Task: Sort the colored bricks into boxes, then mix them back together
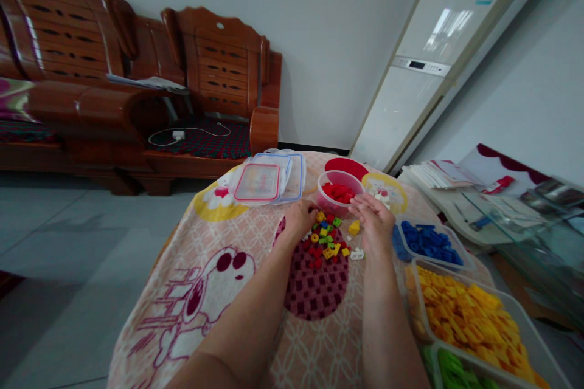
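Your left hand point(301, 217) dips at the left edge of the loose toy bricks point(326, 242), fingers curled narrow, tips tucked out of sight; whether they pinch a piece, I can't tell. Over on the other side, your right hand point(375, 219) reaches to the near right rim of the round pink tub point(333, 203), fingers nearly straight and close together. Their undersides are hidden, so I can't call a grip there either!

That right hand covers part of the rim and some white bricks point(381, 196) just beyond it. The mixed pile sits between your hands, a touch nearer you than the tub, its smallest pieces hard to separate. They point every which way, no shared long axis; one white brick point(358, 253), by your right wrist, lies lengthwise from left to right.

Straight ahead, between your hands, the tub stands with red bricks point(337, 192) inside, a round red lid point(345, 166) behind it. Beyond your left hand, clear lids point(292, 177) overlap. Right of your right forearm, blue bricks point(429, 243) come first, then yellow bricks point(474, 316), and nearest you, green bricks point(460, 374), cut off by the bottom edge.
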`<state>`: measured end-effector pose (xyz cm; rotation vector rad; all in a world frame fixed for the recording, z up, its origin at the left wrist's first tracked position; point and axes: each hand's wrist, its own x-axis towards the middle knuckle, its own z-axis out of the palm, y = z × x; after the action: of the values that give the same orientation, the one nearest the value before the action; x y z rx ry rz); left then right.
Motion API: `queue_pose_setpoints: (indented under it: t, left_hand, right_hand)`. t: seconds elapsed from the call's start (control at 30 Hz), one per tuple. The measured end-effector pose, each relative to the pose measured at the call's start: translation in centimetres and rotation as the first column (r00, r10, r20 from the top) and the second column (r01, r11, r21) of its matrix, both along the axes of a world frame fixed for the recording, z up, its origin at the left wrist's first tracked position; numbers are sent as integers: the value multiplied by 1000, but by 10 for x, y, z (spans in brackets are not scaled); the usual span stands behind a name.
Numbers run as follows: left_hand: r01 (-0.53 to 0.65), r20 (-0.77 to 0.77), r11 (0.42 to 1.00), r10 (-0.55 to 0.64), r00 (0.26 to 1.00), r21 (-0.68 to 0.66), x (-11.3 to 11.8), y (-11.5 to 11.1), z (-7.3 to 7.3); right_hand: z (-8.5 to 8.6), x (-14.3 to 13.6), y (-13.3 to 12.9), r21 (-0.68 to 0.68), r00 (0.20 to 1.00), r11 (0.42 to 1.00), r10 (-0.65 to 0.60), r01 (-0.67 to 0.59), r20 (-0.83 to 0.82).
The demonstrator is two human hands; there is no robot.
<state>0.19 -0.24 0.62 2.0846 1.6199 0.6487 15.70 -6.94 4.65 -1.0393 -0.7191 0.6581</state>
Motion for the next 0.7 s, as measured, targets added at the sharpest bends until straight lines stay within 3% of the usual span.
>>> queue_pose_setpoints:
  t: [0.13,0.27,0.33,0.43,0.5,0.57,0.7]
  left_hand:
    - [10,9,1000,-10,1000,6,0,1,-1]
    - [7,12,1000,-7,1000,7,0,0,-1]
    - [9,10,1000,-9,1000,2,0,0,0]
    - [10,7,1000,-10,1000,-7,0,0,0]
    - [8,5,1000,-8,1000,-10,0,0,0]
    - [5,5,1000,-5,1000,-8,0,0,0]
    - [3,10,1000,-3,1000,-1,0,-1,0]
  right_hand:
    - [5,5,-7,-148,992,988,61,-44,111]
    - [7,17,-16,-449,902,889,265,-92,341]
    - [5,23,-20,-595,794,802,392,-48,465]
    - [0,28,-23,-722,545,682,564,116,620]
    - [0,28,-24,-731,366,649,641,210,674]
    - [2,24,-24,-724,237,639,685,260,689]
    - [12,14,-26,-718,125,601,730,352,672]
